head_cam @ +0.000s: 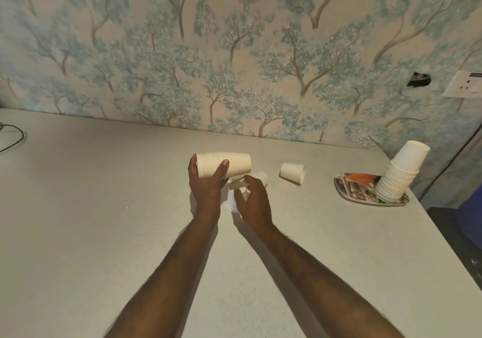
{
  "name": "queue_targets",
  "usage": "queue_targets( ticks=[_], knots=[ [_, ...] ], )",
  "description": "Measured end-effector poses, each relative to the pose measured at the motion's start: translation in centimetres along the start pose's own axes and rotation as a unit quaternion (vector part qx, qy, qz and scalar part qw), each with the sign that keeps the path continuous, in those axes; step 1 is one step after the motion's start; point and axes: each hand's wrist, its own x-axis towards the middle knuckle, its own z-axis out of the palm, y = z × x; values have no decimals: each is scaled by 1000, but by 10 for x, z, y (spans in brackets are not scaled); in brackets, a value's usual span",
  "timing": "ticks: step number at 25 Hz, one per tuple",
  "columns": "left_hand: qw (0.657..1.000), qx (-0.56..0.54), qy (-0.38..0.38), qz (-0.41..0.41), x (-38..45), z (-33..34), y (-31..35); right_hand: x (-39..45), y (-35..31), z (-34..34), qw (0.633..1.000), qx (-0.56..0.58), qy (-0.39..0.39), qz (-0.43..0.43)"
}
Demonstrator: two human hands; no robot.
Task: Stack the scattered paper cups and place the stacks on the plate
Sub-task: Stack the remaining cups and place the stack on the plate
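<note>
On the pale worktop (104, 207), the left hand (207, 185) had its grip clenched around a stack of nested cups (224, 165), held sideways above the surface. Just beside it, the right hand (254, 202) was closing on a loose cup (236, 197). Another cup (293, 172) lay tipped over nearby. Farther right, a leaning tall stack (399, 173) stood on the patterned plate (349, 185).

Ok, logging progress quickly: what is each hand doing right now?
Left hand: closed around a sideways stack of white paper cups.
Right hand: fingers curled onto loose white paper cups on the table; firm grip cannot be told.
</note>
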Motion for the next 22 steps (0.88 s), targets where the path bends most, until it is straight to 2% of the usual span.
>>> queue_targets(
  ticks=[4,8,12,16,20,22],
  knots=[
    [1000,-9,2,3,3,-4,1,-2,1,6,993,-105,-41,-23],
    [1000,-16,6,1,6,-10,4,-1,5,2,998,-68,-13,-8],
    [1000,-26,4,-4,10,-13,5,17,0,-20,990,115,65,47],
    [999,-43,4,-4,12,-10,6,34,-2,-44,914,348,108,176],
    [999,-29,-9,-15,8,-6,0,37,-2,-54,879,429,87,187],
    [999,-14,-26,-20,5,-3,-3,37,-5,-53,880,437,62,177]
  ],
)
